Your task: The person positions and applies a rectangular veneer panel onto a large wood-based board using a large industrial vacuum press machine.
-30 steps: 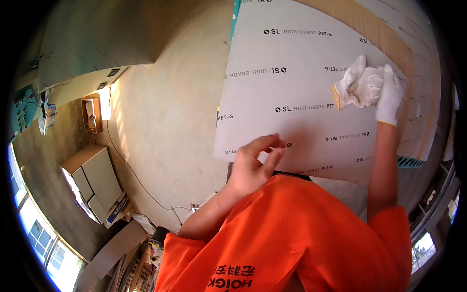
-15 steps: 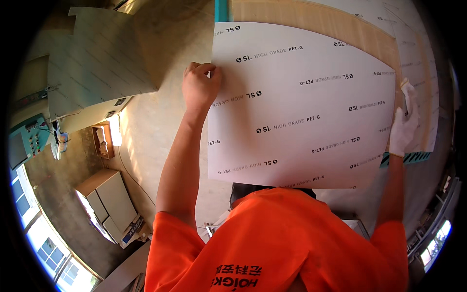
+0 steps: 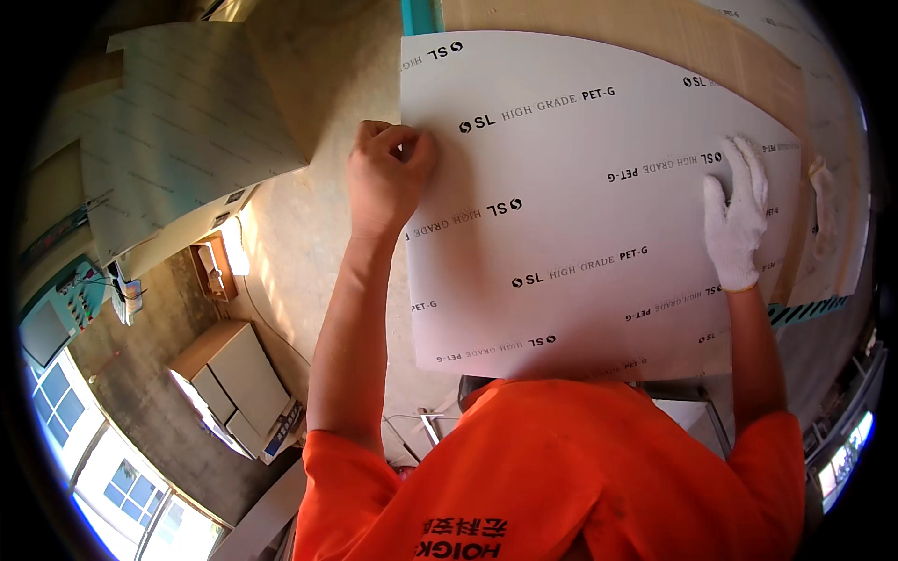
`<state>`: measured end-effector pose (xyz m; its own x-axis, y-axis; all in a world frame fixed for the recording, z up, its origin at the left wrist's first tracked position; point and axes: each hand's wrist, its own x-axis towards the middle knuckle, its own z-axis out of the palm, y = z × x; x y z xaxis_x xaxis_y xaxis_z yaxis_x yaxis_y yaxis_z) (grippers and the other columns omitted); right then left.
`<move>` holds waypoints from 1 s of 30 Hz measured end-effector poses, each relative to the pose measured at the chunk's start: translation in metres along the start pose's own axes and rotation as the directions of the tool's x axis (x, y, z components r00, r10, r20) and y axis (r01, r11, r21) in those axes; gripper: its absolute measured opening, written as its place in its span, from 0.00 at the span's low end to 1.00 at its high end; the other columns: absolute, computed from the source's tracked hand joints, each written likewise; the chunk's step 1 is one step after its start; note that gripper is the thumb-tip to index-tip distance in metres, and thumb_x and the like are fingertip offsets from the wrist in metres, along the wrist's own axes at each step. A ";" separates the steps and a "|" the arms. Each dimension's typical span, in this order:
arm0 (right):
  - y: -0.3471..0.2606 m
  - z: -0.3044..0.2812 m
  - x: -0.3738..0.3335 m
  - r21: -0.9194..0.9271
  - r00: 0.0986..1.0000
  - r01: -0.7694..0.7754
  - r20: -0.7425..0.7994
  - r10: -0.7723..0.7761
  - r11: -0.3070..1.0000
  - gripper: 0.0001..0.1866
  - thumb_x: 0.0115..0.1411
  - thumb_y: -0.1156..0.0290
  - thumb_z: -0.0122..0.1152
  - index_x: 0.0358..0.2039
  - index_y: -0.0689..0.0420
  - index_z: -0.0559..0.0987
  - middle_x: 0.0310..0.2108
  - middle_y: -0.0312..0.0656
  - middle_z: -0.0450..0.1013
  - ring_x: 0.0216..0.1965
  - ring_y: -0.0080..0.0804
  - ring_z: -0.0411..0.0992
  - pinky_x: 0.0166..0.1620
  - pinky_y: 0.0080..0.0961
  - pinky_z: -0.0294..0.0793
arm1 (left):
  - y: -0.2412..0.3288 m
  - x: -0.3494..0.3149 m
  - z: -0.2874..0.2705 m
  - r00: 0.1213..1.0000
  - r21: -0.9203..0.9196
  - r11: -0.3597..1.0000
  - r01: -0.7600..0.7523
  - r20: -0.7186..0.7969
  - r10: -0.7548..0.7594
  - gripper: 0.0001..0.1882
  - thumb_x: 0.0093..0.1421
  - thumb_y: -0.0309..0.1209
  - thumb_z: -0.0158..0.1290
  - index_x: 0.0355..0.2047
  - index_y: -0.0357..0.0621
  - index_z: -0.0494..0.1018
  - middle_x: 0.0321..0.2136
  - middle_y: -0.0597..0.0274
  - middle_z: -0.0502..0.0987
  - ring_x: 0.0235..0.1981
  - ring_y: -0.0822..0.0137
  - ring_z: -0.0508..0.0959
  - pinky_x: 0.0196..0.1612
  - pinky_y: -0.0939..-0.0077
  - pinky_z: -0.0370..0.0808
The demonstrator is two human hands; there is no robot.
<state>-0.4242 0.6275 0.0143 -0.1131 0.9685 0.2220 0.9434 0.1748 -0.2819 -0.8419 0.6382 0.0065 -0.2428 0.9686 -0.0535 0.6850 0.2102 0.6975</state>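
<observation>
A large white panel [image 3: 543, 206] with printed film-like lettering lies in front of me, its near edge against my body. My left hand [image 3: 388, 173] is bare and closed at the panel's left edge, thumb and forefinger pinched there; the fingertips are partly hidden. On the right part of the panel rests my right hand [image 3: 739, 220], in a white knitted glove, fingers stretched out and holding nothing. Beyond it, to the right, a second white glove [image 3: 823, 208] lies on the brown board [image 3: 617, 33] beneath the panel.
Teal framing [image 3: 421, 17] shows at the far left corner of the board. Left of me are a sheet-covered surface [image 3: 196, 131], a teal control box [image 3: 70, 299], a small wooden box [image 3: 213, 266] and a white cabinet [image 3: 238, 383] on the floor.
My gloved right hand has moved left from beside the loose glove onto the panel. The left hand stays at the left edge. The view has shifted slightly.
</observation>
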 end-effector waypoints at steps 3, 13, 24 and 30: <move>-0.001 0.000 0.001 -0.008 0.999 -0.024 0.030 0.024 1.000 0.26 0.61 0.74 0.59 0.61 0.58 0.75 0.64 0.48 0.67 0.67 0.48 0.63 0.70 0.42 0.60 | 0.000 0.000 0.001 1.000 -0.018 1.000 -0.001 -0.002 0.001 0.06 0.57 0.28 0.62 0.31 0.37 0.84 0.34 0.57 0.76 0.26 0.68 0.77 0.31 0.73 0.76; -0.006 -0.002 0.006 -0.083 0.990 -0.038 0.134 0.049 0.996 0.28 0.62 0.78 0.54 0.64 0.62 0.71 0.67 0.50 0.64 0.69 0.49 0.59 0.72 0.43 0.57 | 0.003 -0.014 0.014 0.994 -0.091 0.994 0.053 -0.090 -0.061 0.04 0.58 0.25 0.62 0.30 0.36 0.80 0.37 0.58 0.73 0.29 0.70 0.75 0.31 0.74 0.74; -0.004 -0.003 0.007 -0.124 0.983 -0.013 0.182 0.035 0.992 0.27 0.63 0.79 0.49 0.65 0.63 0.69 0.67 0.51 0.64 0.69 0.51 0.61 0.70 0.42 0.61 | 0.015 -0.052 0.016 0.956 0.264 0.947 -0.183 -0.176 0.234 0.08 0.58 0.22 0.61 0.38 0.41 0.81 0.31 0.61 0.73 0.31 0.63 0.70 0.36 0.69 0.67; 0.000 -0.002 0.006 -0.095 0.982 0.018 0.191 0.001 0.995 0.27 0.64 0.80 0.47 0.64 0.64 0.69 0.67 0.52 0.63 0.69 0.50 0.61 0.69 0.41 0.62 | 0.025 -0.051 0.039 0.964 0.285 0.956 -0.068 -0.230 0.137 0.10 0.58 0.22 0.61 0.41 0.40 0.82 0.29 0.62 0.74 0.30 0.63 0.69 0.40 0.68 0.65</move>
<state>-0.4245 0.6326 0.0175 -0.1696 0.9847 0.0397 0.9667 0.1741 -0.1878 -0.7854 0.5994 -0.0010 -0.2976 0.9317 0.2083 0.8673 0.1726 0.4670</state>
